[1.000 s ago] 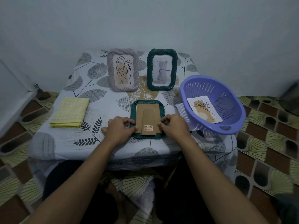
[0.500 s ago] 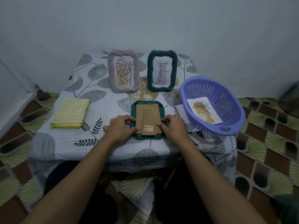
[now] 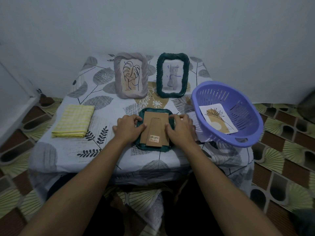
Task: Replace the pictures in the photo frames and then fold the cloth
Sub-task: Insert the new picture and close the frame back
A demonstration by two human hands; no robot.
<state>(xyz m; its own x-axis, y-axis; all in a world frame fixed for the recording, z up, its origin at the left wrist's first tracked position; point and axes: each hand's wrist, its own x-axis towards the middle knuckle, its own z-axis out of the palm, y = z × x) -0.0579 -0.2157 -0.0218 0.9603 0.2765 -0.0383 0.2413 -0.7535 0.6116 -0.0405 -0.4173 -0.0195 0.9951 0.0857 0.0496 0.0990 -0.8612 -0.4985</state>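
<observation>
Face-down frame (image 3: 153, 148): dark green, ropey moulded rim, brown cardboard back (image 3: 156, 128) w/ stand flap & barcode sticker. It lies flat at near centre of bench (image 3: 95, 150).

Left hand (image 3: 128, 128) grip: fingers curled at frame's left rim, thumb on the cardboard. Right hand (image 3: 180, 129) grip mirrors it on the right side, curled, pinching rim & back.

Far side: grey twisted-rim frame (image 3: 130, 56) w/ leaf line drawing, upright. Right of it, upright green frame (image 3: 173, 56) w/ cat pic.

Folded yellow checked cloth (image 3: 73, 121) at left. Purple slotted plastic basket (image 3: 247, 116) at right edge holds a flower print (image 3: 217, 118).

Leaf-print cover on bench; patterned tile floor (image 3: 281, 159); pale wall (image 3: 153, 23).
</observation>
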